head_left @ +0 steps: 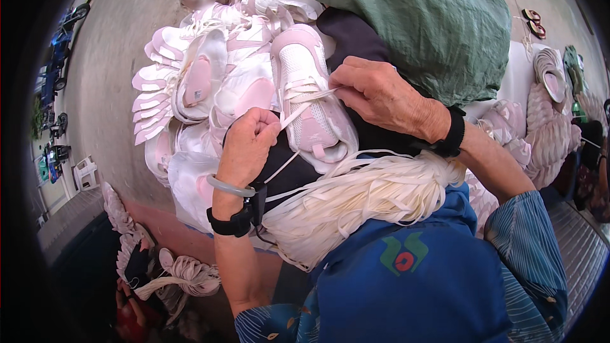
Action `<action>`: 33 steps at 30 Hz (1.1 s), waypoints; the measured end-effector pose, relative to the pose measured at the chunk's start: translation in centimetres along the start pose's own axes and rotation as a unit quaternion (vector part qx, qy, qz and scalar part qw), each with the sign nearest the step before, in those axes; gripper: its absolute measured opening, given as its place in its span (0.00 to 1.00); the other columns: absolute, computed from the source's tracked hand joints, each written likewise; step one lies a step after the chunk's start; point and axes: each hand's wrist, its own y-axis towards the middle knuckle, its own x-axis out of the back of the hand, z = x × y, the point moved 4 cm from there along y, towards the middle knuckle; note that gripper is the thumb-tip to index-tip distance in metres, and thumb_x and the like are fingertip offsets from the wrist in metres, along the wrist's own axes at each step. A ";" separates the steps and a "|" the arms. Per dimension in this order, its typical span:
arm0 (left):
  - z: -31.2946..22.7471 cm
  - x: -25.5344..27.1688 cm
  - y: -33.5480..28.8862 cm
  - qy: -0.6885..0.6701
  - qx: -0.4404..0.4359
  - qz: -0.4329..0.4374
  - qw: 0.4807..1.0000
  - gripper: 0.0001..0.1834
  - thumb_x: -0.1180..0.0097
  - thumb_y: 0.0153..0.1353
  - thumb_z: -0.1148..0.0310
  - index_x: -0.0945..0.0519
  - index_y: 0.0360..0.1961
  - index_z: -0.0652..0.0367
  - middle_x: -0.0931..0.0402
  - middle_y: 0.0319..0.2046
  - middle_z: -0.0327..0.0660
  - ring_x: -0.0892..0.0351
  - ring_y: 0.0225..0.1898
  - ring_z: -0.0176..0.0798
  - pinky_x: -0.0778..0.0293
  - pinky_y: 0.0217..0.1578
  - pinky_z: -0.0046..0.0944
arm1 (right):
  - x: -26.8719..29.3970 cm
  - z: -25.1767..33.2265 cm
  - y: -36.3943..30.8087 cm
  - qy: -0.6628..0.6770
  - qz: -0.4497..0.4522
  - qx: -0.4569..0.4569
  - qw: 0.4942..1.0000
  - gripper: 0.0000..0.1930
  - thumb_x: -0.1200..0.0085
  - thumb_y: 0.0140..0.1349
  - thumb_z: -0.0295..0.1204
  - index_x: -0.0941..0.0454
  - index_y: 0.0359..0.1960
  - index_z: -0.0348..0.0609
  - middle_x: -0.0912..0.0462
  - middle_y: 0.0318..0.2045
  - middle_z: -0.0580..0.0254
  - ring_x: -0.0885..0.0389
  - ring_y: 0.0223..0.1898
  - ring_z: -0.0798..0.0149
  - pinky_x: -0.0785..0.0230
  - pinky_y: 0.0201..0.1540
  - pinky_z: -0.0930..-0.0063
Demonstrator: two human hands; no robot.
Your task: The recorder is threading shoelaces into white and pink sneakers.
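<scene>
A white and pink sneaker (309, 98) lies in front of me, its toe pointing away and its heel toward me. A flat white shoelace (297, 113) runs through its upper eyelets. Left of the shoe, my left hand (251, 141) is closed, with one lace end pinched between thumb and fingers. On the other side my right hand (385, 95) pinches the lace's other part, drawn out from the eyelets. Across my lap lies a thick bundle of loose cream-white laces (368, 197), over a blue apron (413, 279).
Many more white and pink shoe uppers (200, 82) are heaped at the left and far side. A green sack (419, 19) bulges at the far right. Stacked shoes (546, 124) stand farther right. Another person's arm (132, 305) and more shoes show at lower left.
</scene>
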 end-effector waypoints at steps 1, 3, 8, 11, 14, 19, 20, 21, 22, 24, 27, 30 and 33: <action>-0.2 0.5 0.1 0.018 -0.036 -0.049 0.998 0.08 0.48 0.61 0.71 0.25 0.37 0.66 0.25 0.24 0.35 0.31 0.25 0.26 0.33 0.27 0.27 | 0.3 0.4 0.1 0.007 -0.026 0.011 1.000 0.05 0.48 0.56 0.24 0.26 0.34 0.36 0.24 0.30 0.51 0.22 0.34 0.48 0.28 0.38 0.61; -1.1 1.1 0.2 0.064 -0.084 -0.156 0.982 0.06 0.47 0.59 0.72 0.24 0.31 0.65 0.25 0.23 0.36 0.30 0.23 0.27 0.33 0.26 0.28 | 0.3 0.3 0.1 -0.012 -0.025 0.025 0.999 0.05 0.47 0.56 0.22 0.25 0.34 0.36 0.24 0.31 0.52 0.22 0.33 0.49 0.28 0.36 0.63; -0.7 0.4 1.3 0.169 -0.115 -0.155 0.967 0.05 0.45 0.57 0.72 0.24 0.32 0.64 0.24 0.23 0.43 0.27 0.23 0.32 0.31 0.26 0.33 | -0.7 -1.0 -0.4 -0.075 0.004 0.021 0.997 0.06 0.46 0.55 0.20 0.24 0.35 0.36 0.24 0.32 0.54 0.21 0.32 0.51 0.27 0.35 0.64; -1.9 1.9 -0.1 0.159 -0.185 -0.248 0.937 0.06 0.46 0.59 0.73 0.25 0.34 0.65 0.22 0.25 0.42 0.25 0.24 0.30 0.30 0.25 0.30 | 0.4 0.3 -0.4 -0.045 -0.059 0.038 0.997 0.06 0.46 0.55 0.21 0.24 0.35 0.36 0.23 0.31 0.54 0.21 0.32 0.51 0.27 0.35 0.64; -1.4 3.2 -2.5 -0.100 -0.073 -0.284 0.951 0.06 0.47 0.62 0.72 0.26 0.38 0.65 0.21 0.30 0.42 0.23 0.26 0.28 0.26 0.26 0.28 | 0.1 0.6 -0.7 -0.046 -0.002 0.028 0.999 0.06 0.48 0.56 0.26 0.24 0.33 0.37 0.24 0.28 0.53 0.21 0.33 0.50 0.28 0.36 0.62; 0.3 0.8 -4.8 -0.271 -0.069 -0.179 0.943 0.10 0.48 0.65 0.70 0.26 0.42 0.66 0.22 0.32 0.41 0.26 0.24 0.27 0.23 0.26 0.26 | -1.4 -1.1 -0.9 -0.086 0.035 -0.014 0.996 0.06 0.49 0.58 0.29 0.24 0.31 0.38 0.23 0.27 0.53 0.21 0.31 0.49 0.27 0.36 0.61; 0.7 0.0 -4.9 -0.282 -0.046 -0.124 0.950 0.10 0.49 0.65 0.70 0.25 0.42 0.67 0.23 0.30 0.39 0.26 0.23 0.27 0.23 0.25 0.26 | -1.5 -1.3 -0.9 -0.091 0.032 -0.017 0.995 0.06 0.49 0.58 0.29 0.24 0.31 0.39 0.23 0.28 0.53 0.21 0.31 0.49 0.28 0.36 0.60; 0.8 -0.4 -4.9 -0.255 -0.024 -0.094 0.962 0.10 0.49 0.65 0.69 0.24 0.41 0.66 0.25 0.28 0.36 0.27 0.23 0.25 0.28 0.22 0.23 | -1.8 -1.2 -0.9 -0.091 0.032 -0.015 0.995 0.06 0.49 0.58 0.29 0.24 0.31 0.39 0.23 0.28 0.53 0.21 0.31 0.49 0.28 0.36 0.60; 1.1 -0.5 -4.8 -0.258 -0.025 -0.095 0.961 0.10 0.49 0.65 0.69 0.24 0.41 0.66 0.25 0.28 0.36 0.27 0.23 0.25 0.28 0.22 0.23 | -2.0 -1.2 -1.0 -0.088 0.027 -0.013 0.996 0.06 0.49 0.58 0.29 0.24 0.30 0.39 0.23 0.27 0.53 0.21 0.31 0.49 0.28 0.35 0.60; 1.8 -0.8 -4.2 -0.139 -0.019 -0.099 0.985 0.09 0.48 0.64 0.69 0.23 0.40 0.65 0.26 0.28 0.34 0.31 0.23 0.22 0.35 0.19 0.21 | -2.0 -1.1 -1.0 -0.088 0.023 -0.010 0.996 0.06 0.49 0.58 0.29 0.23 0.30 0.39 0.23 0.27 0.53 0.21 0.31 0.50 0.28 0.35 0.59; 1.9 -0.9 -3.8 -0.062 -0.057 -0.142 0.986 0.07 0.46 0.61 0.71 0.22 0.37 0.65 0.23 0.26 0.38 0.27 0.26 0.31 0.30 0.29 0.31 | -2.2 -0.9 -1.0 -0.080 0.038 -0.020 0.996 0.07 0.49 0.58 0.29 0.23 0.31 0.39 0.24 0.27 0.54 0.22 0.31 0.50 0.29 0.36 0.60; 1.4 -0.9 -3.2 0.027 -0.103 -0.157 0.982 0.09 0.46 0.61 0.71 0.23 0.37 0.66 0.23 0.25 0.41 0.26 0.25 0.34 0.30 0.31 0.34 | -1.9 -0.8 -0.9 -0.072 0.024 -0.001 0.997 0.07 0.49 0.59 0.29 0.23 0.30 0.39 0.25 0.27 0.55 0.23 0.32 0.52 0.29 0.37 0.61; 0.7 -0.8 -2.9 0.099 -0.120 -0.175 0.972 0.11 0.48 0.62 0.69 0.23 0.38 0.67 0.24 0.24 0.43 0.26 0.26 0.36 0.30 0.31 0.36 | -1.9 -0.7 -0.9 -0.071 0.025 0.010 0.997 0.07 0.49 0.59 0.29 0.24 0.29 0.38 0.26 0.27 0.55 0.24 0.33 0.52 0.30 0.38 0.62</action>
